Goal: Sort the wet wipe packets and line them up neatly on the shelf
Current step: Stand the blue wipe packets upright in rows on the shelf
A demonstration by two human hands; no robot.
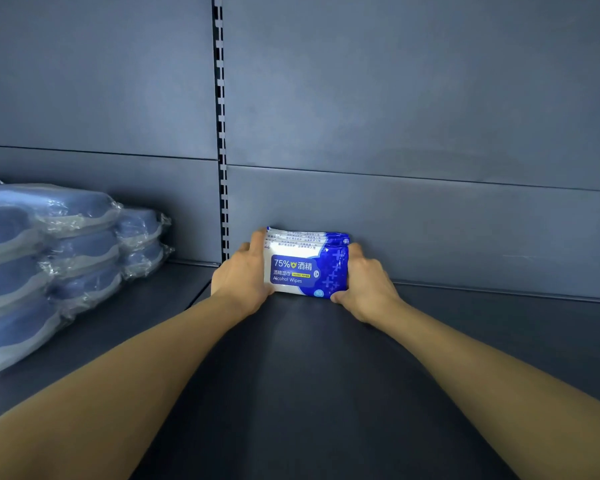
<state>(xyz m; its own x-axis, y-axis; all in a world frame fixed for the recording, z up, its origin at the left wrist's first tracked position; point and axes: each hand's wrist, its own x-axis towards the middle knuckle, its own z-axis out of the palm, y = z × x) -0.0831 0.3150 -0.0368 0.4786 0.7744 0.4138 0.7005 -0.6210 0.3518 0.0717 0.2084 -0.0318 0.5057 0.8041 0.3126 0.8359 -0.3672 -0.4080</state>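
2 hands, our left hand & right hand gripping upright alcohol wipe packets at shelf back, wrapped blue packs far left

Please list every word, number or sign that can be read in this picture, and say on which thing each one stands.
All on the front wipe packet, held between the left hand and the right hand:
"75%"
"酒精"
"酒精湿巾"
"Alcohol Wipes"
"10", in a round mark at the bottom edge
Small yellow tag under the title: too small to read.
Fine print on the packet tops behind: too small to read.
Wrapped blue packs at left: no readable text.
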